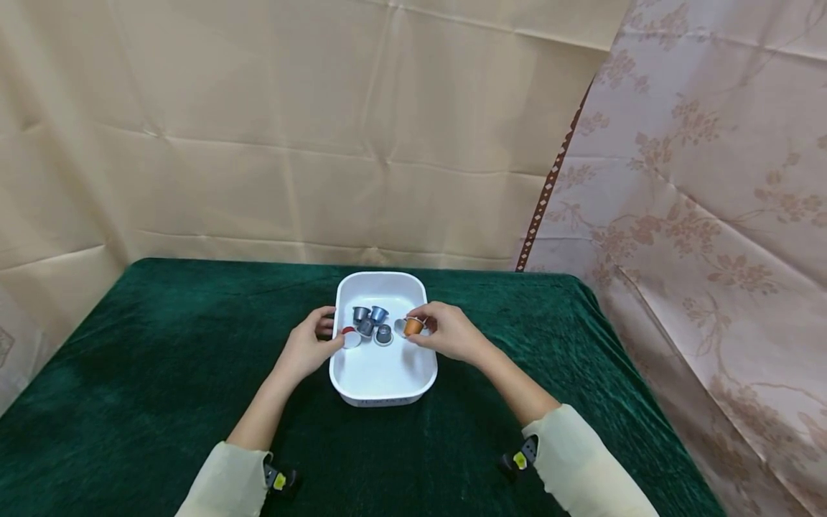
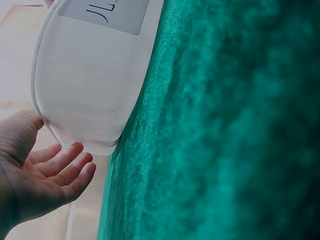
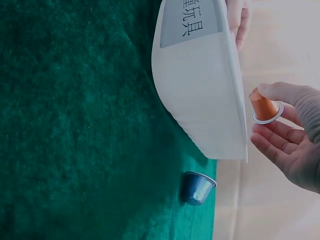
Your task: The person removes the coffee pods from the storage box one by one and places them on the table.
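Observation:
A white plastic basin (image 1: 381, 377) with coffee capsules inside stands before me. My right hand (image 1: 452, 332) pinches an orange coffee capsule (image 1: 413, 327) between thumb and fingers, over the basin's right side; the right wrist view shows the orange capsule (image 3: 265, 106) above the rim. My left hand (image 1: 309, 345) holds the left rim, thumb over it and fingers along the outer wall. Near that thumb lies a red capsule (image 1: 351, 339) with its pale lid showing. Dark and blue capsules (image 1: 365, 327) cluster mid-basin, beside a grey capsule (image 1: 384, 334). A silver round lid shows by the orange capsule.
A blue capsule (image 3: 198, 189) lies on the green cloth (image 1: 161, 388) outside the basin, in the right wrist view; the head view does not show it. A printed label (image 3: 192, 20) sits on the basin's front wall. Beige curtain (image 1: 323, 143) hangs behind the table.

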Available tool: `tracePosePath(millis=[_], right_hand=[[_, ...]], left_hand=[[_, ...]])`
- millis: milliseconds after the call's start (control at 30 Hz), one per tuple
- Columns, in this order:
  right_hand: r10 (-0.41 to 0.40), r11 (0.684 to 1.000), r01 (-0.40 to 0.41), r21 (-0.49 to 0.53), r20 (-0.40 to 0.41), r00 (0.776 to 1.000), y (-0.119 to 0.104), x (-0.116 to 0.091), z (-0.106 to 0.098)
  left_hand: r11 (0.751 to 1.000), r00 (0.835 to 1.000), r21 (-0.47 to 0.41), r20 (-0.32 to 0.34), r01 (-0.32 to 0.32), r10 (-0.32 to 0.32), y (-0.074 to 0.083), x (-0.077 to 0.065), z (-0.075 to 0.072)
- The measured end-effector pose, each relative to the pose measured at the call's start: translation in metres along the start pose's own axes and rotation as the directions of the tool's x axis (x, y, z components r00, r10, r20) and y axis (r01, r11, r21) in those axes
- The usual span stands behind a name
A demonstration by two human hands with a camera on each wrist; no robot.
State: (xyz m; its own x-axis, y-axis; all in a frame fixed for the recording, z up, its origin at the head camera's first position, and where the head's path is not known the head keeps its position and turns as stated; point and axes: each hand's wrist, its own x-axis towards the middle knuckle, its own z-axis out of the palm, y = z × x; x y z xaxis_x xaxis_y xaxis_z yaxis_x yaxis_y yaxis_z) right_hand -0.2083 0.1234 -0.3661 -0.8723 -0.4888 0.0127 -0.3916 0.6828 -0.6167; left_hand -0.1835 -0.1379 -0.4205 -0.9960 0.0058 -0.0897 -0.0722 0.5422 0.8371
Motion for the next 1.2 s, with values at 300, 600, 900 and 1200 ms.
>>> tracePosePath(millis=[300,600,900,1200], right_hand=[[0.019,1.000,-0.019,-0.014,-0.012,1.000,0.003,-0.002,-0.004],[0.029,0.999,-0.029,-0.023,-0.021,0.999,0.007,-0.005,-0.009],[0.040,0.998,-0.041,-0.039,-0.035,0.999,0.013,-0.008,-0.013],[0.061,0.998,-0.061,-0.028,-0.026,0.998,0.018,-0.011,-0.018]], left_hand=[[1.000,1.000,0.000,-0.001,0.005,-0.005,0.001,-0.002,0.000],[1.000,1.000,-0.002,-0.007,0.013,-0.013,0.001,-0.002,0.000],[1.000,1.000,-0.002,-0.011,0.015,-0.015,0.002,-0.002,0.000],[1.000,1.000,-0.007,-0.015,0.015,-0.015,0.002,-0.003,0.001]])
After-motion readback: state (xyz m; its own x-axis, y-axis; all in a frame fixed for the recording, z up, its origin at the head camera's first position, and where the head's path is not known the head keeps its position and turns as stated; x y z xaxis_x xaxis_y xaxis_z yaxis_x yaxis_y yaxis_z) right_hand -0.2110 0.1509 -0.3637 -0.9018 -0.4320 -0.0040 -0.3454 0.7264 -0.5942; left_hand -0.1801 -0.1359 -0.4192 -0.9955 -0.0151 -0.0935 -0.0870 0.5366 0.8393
